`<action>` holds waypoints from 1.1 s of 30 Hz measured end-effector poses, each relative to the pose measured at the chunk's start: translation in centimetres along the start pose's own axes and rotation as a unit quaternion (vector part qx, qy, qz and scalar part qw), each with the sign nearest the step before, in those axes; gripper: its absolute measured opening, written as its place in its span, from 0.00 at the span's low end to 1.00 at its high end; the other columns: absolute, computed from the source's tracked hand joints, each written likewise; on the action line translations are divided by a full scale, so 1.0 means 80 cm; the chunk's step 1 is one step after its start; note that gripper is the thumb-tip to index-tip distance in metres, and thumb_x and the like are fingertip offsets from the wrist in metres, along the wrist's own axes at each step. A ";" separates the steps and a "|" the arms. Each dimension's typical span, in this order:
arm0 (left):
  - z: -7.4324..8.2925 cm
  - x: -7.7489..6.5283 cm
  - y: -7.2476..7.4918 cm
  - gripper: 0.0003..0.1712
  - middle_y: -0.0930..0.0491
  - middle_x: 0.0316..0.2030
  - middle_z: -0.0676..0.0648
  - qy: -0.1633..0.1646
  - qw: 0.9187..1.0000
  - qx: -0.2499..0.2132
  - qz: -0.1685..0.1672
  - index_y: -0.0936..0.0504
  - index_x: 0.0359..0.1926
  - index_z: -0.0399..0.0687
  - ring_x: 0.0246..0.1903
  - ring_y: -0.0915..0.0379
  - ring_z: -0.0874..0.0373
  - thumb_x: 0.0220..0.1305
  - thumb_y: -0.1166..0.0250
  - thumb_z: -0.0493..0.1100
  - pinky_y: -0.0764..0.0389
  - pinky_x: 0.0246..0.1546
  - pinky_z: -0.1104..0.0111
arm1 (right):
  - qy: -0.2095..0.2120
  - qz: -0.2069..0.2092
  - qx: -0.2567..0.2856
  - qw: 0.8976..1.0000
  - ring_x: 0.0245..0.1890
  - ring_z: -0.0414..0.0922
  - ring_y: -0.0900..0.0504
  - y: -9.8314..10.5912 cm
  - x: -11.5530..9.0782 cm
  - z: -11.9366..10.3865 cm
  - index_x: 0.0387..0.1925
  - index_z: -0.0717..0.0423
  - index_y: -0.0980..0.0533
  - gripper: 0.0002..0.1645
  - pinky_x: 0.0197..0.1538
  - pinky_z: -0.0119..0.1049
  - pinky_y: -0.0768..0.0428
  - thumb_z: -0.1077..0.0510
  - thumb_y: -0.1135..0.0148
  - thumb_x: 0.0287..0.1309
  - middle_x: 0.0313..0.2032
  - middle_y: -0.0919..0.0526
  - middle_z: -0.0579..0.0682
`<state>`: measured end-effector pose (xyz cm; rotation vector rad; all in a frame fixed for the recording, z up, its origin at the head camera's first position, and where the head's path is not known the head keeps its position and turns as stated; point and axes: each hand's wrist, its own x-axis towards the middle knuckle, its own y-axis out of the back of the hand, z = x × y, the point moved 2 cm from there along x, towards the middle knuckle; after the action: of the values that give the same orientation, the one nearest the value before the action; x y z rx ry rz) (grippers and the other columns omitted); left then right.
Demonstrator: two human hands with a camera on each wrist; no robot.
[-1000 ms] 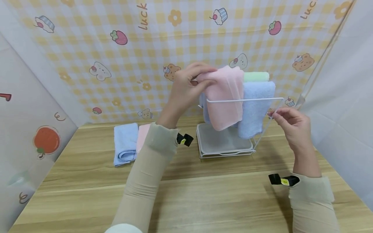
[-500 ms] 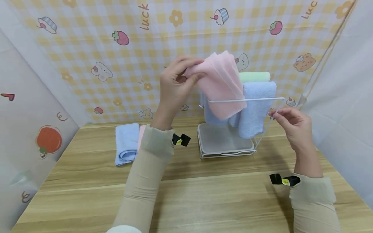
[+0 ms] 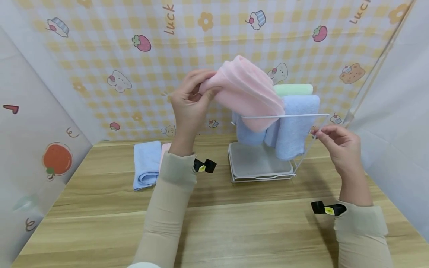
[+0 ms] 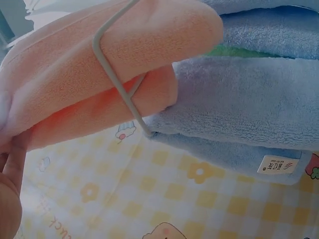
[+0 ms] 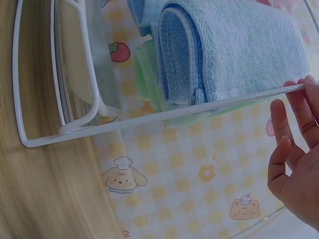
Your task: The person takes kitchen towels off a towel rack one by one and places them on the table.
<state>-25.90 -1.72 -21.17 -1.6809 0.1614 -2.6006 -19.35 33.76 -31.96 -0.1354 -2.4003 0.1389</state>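
Observation:
In the head view my left hand (image 3: 191, 106) pinches one end of a folded pink towel (image 3: 246, 89). The towel is raised and tilted, its lower end behind the front bar of a white wire rack (image 3: 301, 115). The left wrist view has the rack's wire crossing in front of the pink towel (image 4: 164, 37). At the rack's right side, my right hand (image 3: 342, 149) pinches the upright wire, also seen close up in the right wrist view, where fingertips (image 5: 294, 89) meet the wire. Blue towels (image 3: 298, 128) hang on the rack, with a rolled-looking green towel (image 3: 293, 89) behind.
Below the hanging towels, a grey tray (image 3: 258, 162) sits in the rack's base. A folded blue towel (image 3: 146, 163) lies on the wooden table (image 3: 248, 230) to the left, beside a pink one (image 3: 165, 149) mostly hidden by my arm. A patterned curtain (image 3: 167, 56) stands behind.
My left hand has moved left and drawn the pink towel up and leftward, so it tilts and more of the blue towels shows. My right hand has stayed on the rack's wire.

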 end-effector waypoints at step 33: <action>-0.015 -0.015 0.077 0.20 0.15 0.39 0.47 0.050 0.987 -0.052 0.141 0.13 0.41 0.33 0.42 0.15 0.53 0.47 0.23 0.40 0.15 0.49 0.63 | -0.003 0.009 0.065 0.998 0.37 0.46 0.12 0.000 -0.001 0.005 0.34 0.79 0.23 0.08 0.47 0.30 0.16 0.84 0.48 0.58 0.33 0.11 0.56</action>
<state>-26.62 -7.63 -23.46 -1.4331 0.5087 -2.4996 -19.58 33.76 -32.29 -0.0964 -2.3880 0.3028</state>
